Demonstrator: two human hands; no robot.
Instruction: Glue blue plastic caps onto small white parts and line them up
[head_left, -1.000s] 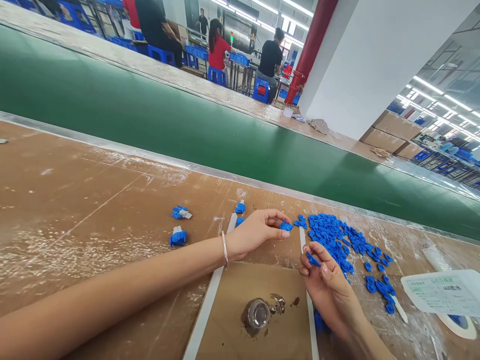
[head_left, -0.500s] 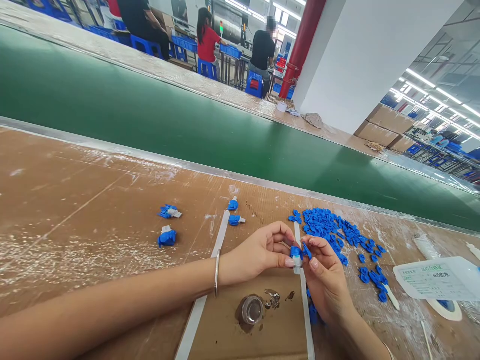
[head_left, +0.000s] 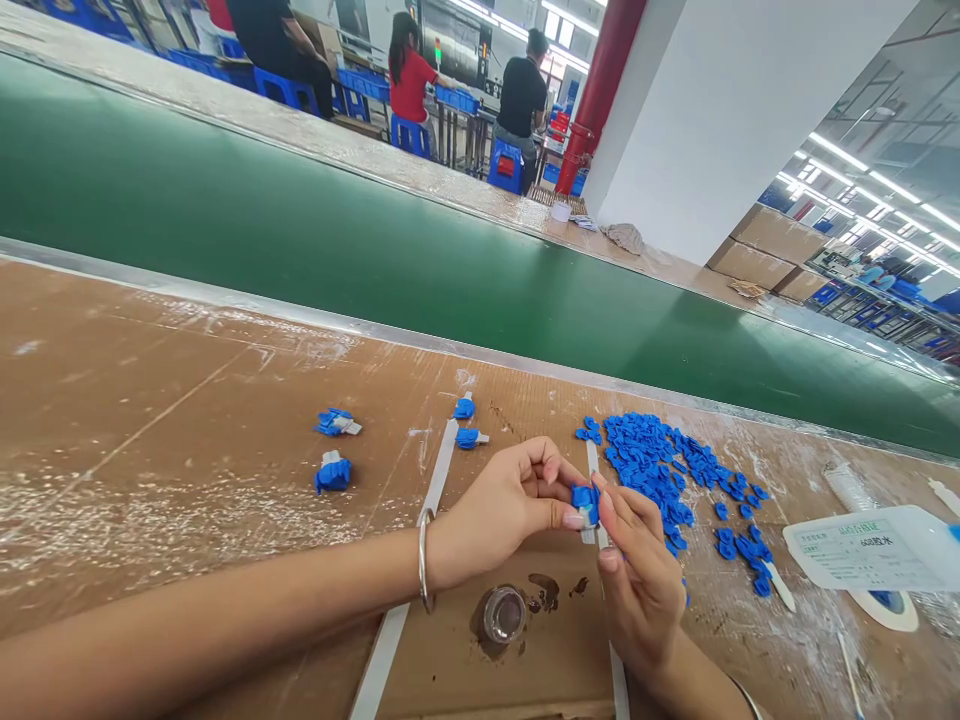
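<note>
My left hand (head_left: pixel 517 500) pinches a small blue-and-white part (head_left: pixel 585 505) between thumb and fingers, its pale end pointing down. From the other side, my right hand (head_left: pixel 637 560) has its fingertips closed against the part's blue side, pressing a small blue piece there that is mostly hidden. Below the hands, a small clear round jar (head_left: pixel 504 615) stands on the brown cardboard, with dark wet spots (head_left: pixel 546 592) beside it. Just past my right hand spreads a pile of small blue pieces (head_left: pixel 649 455).
Similar blue-and-white parts (head_left: pixel 334 473) lie to the left, in two pairs. At right are a labelled translucent bottle (head_left: pixel 870 550), a tape roll (head_left: pixel 889 608) and a white stick (head_left: pixel 781 587). A green conveyor belt (head_left: pixel 360 260) crosses behind. Several people sit or stand beyond it.
My right hand has brought the small blue piece from beside the part up against it. Its fingers have moved slightly left and straightened. My left hand keeps its hold.
</note>
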